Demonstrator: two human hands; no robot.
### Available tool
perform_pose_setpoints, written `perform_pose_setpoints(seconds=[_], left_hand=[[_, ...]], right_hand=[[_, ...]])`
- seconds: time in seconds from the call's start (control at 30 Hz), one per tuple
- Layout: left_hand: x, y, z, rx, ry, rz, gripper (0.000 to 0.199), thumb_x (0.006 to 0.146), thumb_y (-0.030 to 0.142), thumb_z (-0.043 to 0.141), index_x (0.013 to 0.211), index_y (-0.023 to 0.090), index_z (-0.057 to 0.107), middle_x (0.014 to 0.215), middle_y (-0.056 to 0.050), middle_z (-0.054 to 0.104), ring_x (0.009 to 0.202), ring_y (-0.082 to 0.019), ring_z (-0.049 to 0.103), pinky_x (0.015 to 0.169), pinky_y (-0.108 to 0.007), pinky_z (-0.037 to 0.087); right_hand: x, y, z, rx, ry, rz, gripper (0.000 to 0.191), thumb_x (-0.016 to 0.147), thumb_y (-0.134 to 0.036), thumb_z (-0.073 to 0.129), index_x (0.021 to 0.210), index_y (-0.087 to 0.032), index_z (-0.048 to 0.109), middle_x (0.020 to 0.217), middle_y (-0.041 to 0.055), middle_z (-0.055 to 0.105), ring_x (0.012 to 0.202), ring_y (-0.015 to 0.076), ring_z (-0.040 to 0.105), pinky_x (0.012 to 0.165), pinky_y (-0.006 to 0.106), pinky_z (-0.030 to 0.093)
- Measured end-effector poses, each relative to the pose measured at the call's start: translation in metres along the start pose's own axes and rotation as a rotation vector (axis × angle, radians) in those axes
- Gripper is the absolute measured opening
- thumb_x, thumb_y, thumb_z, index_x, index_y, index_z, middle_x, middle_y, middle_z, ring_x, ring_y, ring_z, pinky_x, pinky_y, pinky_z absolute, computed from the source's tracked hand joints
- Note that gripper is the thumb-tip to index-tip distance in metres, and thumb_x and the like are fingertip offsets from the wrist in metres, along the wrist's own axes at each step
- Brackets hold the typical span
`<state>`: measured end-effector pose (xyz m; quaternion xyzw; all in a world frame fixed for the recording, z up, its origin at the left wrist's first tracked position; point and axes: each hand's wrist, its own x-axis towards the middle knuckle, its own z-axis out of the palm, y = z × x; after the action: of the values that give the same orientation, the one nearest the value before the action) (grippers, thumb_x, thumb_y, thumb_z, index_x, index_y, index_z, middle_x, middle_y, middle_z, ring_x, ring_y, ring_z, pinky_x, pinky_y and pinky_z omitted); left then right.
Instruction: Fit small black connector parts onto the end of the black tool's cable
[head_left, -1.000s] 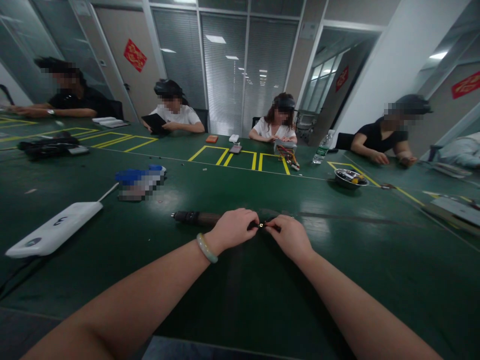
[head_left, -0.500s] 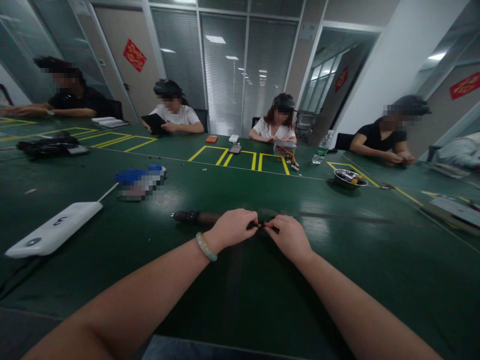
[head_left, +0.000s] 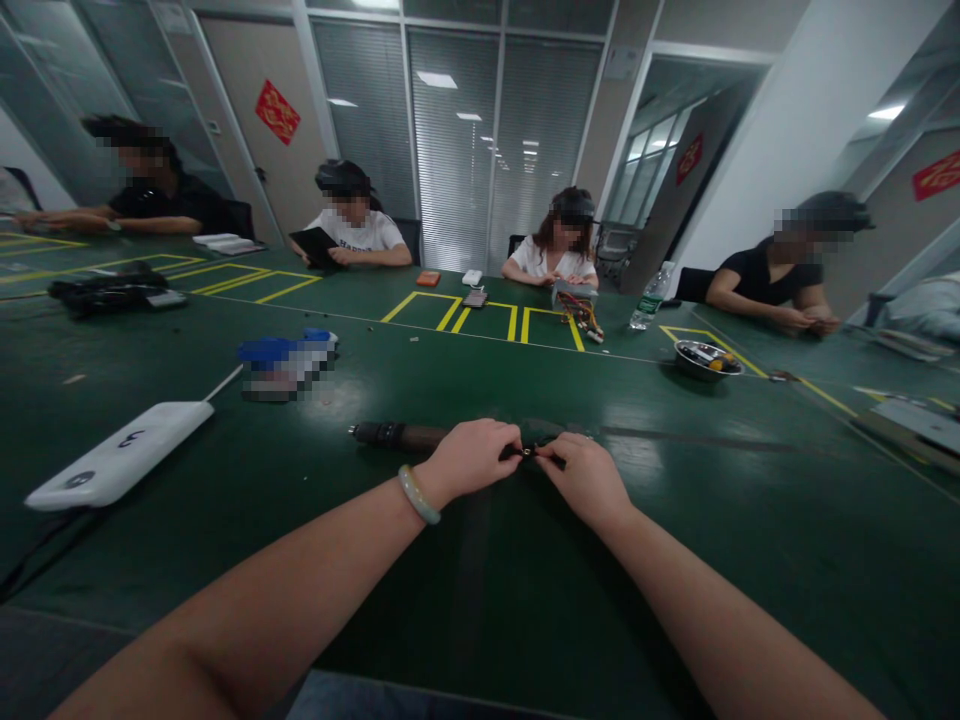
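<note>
A dark cylindrical tool (head_left: 386, 435) with a metal tip at its left end lies on the green table (head_left: 420, 620). My left hand (head_left: 474, 460) is in front of its right part, fingers pinched on something small and dark. My right hand (head_left: 586, 478) pinches close beside it, fingertips nearly touching those of my left hand. A tiny shiny piece (head_left: 527, 452) shows between the fingertips. What each hand grips is mostly hidden and too small to make out.
A white power bank (head_left: 120, 455) with a cable lies at the left, near a blue-and-white object (head_left: 289, 362). Further off are a metal bowl (head_left: 705, 360), a water bottle (head_left: 651, 300) and wired parts (head_left: 577, 305). Several people sit across the table.
The whole view has shifted slightly, so things appear a little further right. Both hands keep nearly the same pinching pose, their fingertips still close together.
</note>
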<state>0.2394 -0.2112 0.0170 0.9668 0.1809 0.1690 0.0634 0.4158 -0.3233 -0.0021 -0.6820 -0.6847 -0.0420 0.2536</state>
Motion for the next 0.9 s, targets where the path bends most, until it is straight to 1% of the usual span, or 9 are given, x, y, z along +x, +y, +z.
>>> perform_pose_setpoints(seconds=[0.23,0.47,0.67,0.9], left_hand=[[0.001,0.000,0.002,-0.011,0.005,-0.006,0.014,0.085,0.033,0.059,0.093,0.021,0.063,0.091,-0.002,0.066,0.088,-0.018,0.061,0.079,-0.030,0.047],[0.001,-0.002,0.005,-0.027,0.015,0.019,0.014,0.086,0.032,0.058,0.093,0.022,0.064,0.092,-0.002,0.067,0.090,-0.018,0.061,0.082,-0.031,0.046],[0.001,-0.004,0.007,-0.022,0.027,0.026,0.013,0.087,0.031,0.057,0.091,0.021,0.063,0.089,-0.001,0.066,0.087,-0.018,0.061,0.081,-0.032,0.046],[0.001,-0.003,0.007,-0.015,0.023,0.037,0.012,0.087,0.030,0.056,0.089,0.019,0.062,0.088,-0.003,0.066,0.087,-0.019,0.062,0.080,-0.031,0.047]], right_hand=[[0.000,-0.002,0.000,0.019,0.006,-0.007,0.006,0.086,-0.017,0.065,0.085,-0.021,0.069,0.089,0.0018,0.066,0.084,0.0182,0.060,0.080,0.031,0.044],[0.001,-0.002,0.005,0.013,0.019,-0.025,0.005,0.087,-0.019,0.065,0.086,-0.021,0.069,0.088,0.0017,0.066,0.084,0.0184,0.060,0.080,0.031,0.043],[0.005,0.000,0.007,-0.037,0.040,-0.098,0.012,0.091,-0.017,0.061,0.095,-0.020,0.071,0.091,0.0042,0.066,0.087,0.0197,0.059,0.087,0.033,0.042],[0.012,0.001,0.010,-0.151,-0.014,-0.145,0.015,0.090,-0.017,0.062,0.099,-0.023,0.073,0.087,0.0028,0.065,0.082,0.0190,0.057,0.082,0.031,0.041]])
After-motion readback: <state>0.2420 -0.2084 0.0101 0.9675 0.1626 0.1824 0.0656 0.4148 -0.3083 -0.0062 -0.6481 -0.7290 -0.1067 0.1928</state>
